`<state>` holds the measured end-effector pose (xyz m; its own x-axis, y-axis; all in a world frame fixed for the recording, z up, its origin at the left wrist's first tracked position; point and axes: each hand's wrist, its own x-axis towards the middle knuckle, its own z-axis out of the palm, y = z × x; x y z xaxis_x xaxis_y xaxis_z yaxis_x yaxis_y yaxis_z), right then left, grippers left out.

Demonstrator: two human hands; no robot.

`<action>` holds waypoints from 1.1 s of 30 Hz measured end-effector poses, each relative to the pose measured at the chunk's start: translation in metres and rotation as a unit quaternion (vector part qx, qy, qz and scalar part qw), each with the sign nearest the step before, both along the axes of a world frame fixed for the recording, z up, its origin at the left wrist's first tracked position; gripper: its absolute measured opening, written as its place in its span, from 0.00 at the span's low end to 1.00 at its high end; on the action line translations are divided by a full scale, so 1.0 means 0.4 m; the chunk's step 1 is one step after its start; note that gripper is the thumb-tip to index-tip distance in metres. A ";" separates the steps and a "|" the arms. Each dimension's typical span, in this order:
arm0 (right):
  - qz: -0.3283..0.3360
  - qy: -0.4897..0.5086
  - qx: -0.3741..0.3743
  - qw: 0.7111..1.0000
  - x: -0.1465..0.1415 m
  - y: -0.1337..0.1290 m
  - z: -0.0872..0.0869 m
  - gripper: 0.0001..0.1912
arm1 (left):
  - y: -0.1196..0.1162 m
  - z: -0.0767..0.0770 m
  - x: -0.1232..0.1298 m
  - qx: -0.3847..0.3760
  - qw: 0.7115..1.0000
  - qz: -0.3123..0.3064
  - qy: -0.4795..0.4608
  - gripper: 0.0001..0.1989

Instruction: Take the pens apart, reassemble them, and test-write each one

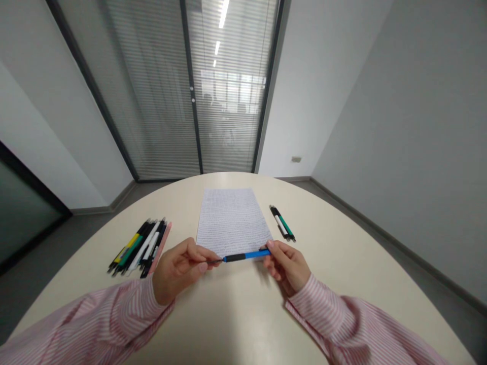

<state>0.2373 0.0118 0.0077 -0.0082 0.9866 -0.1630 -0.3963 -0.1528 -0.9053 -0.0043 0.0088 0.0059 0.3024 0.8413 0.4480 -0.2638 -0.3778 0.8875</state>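
Spanning the two hands, a blue pen [251,255] over the near edge of a written sheet of paper [232,215] on the table [350,274]. Right hand [291,263]: fingers pinched on barrel end. Left hand [177,266]: fingers closed on a thin dark piece [215,261] at the tip. Bunch of pens [131,251] just beside left wrist; smaller pen group [285,226] right of paper. Blinds [160,101] beyond.
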 end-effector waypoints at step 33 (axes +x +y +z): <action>-0.024 0.052 0.001 0.998 0.011 0.010 -0.009 0.20 | 0.000 0.018 -0.007 0.519 0.687 0.272 0.430 0.08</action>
<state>0.2419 0.0158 0.0040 0.0214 0.9866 -0.1615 -0.4958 -0.1298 -0.8587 -0.0071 0.0089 0.0131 0.5978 0.2965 0.7448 0.6200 -0.7599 -0.1952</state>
